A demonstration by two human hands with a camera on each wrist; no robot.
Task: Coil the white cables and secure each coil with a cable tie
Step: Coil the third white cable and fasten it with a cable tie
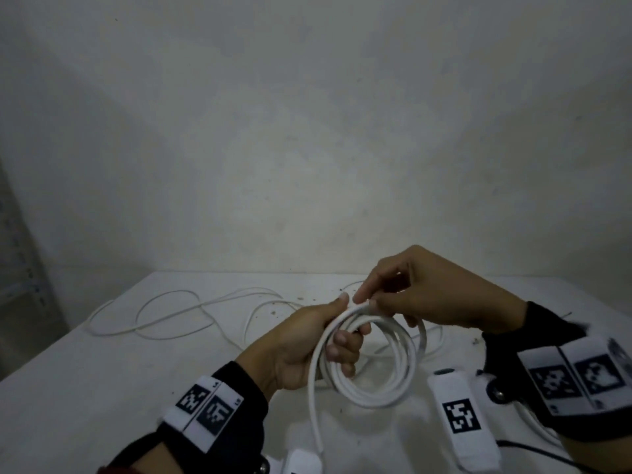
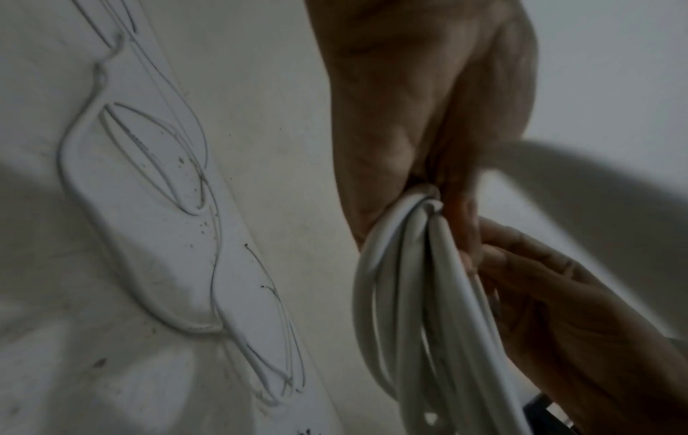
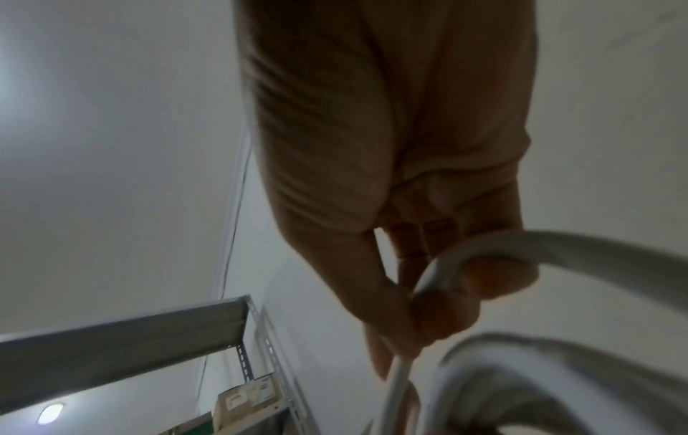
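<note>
A coil of thick white cable (image 1: 369,388) hangs above the white table (image 1: 85,388). My left hand (image 1: 328,331) grips its top, fingers curled through the loops. My right hand (image 1: 367,297) pinches a strand of the same cable at the top of the coil, right beside my left thumb. One strand (image 1: 314,405) hangs down toward me. In the left wrist view the bundled loops (image 2: 405,294) run through my left hand (image 2: 428,153). In the right wrist view my right fingers (image 3: 446,306) curl round a cable strand (image 3: 558,244). No cable tie shows.
A thinner white cable (image 1: 178,313) lies in loose loops across the far left of the table, also seen as thin loops (image 2: 149,188). A white tagged block (image 1: 461,422) sits near my right wrist. A metal shelf rack (image 3: 149,338) stands to the left.
</note>
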